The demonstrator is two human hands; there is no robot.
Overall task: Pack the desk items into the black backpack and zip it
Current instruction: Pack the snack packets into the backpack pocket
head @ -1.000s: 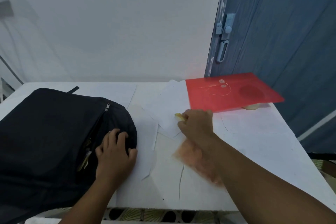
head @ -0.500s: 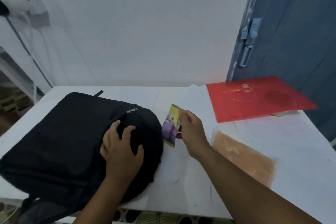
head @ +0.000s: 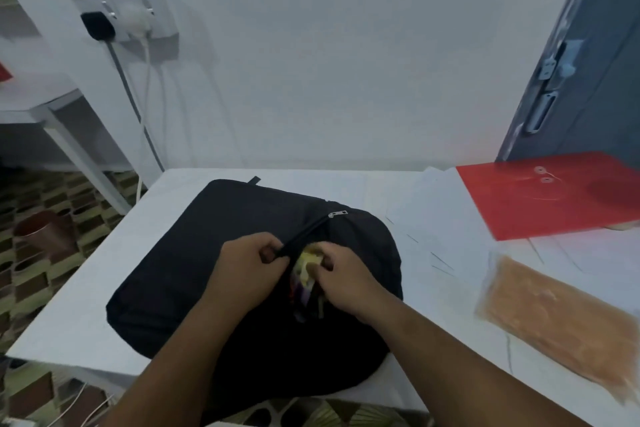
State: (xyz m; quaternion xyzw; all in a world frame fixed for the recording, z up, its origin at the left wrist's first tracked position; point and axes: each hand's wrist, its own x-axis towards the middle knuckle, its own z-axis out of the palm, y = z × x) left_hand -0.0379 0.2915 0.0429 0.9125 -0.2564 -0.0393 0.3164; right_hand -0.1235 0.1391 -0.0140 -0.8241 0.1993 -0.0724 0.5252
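Note:
The black backpack (head: pixel 214 253) lies flat on the white desk (head: pixel 69 305), its zipper partly undone, with the silver zip pull (head: pixel 337 214) at the far end of the opening. My left hand (head: pixel 247 269) grips the near edge of the opening and holds it apart. My right hand (head: pixel 341 279) pinches a small yellow and purple packet (head: pixel 304 265) and holds it halfway inside the opening. Other colourful items show dimly inside the bag. A red string-tie envelope (head: pixel 540 198) and an orange clear pouch (head: pixel 554 315) lie on the desk to the right.
Loose white paper sheets (head: pixel 433 218) lie between the backpack and the red envelope. A blue-grey door (head: pixel 581 80) stands at the right. A wall socket with plugs and cables (head: pixel 128 17) is at the upper left. A white shelf frame (head: pixel 69 135) stands left of the desk.
My right hand carried the packet left from beside the bag into its opening. My left hand shifted from resting on top of the bag to gripping the zipper edge. The camera turned left.

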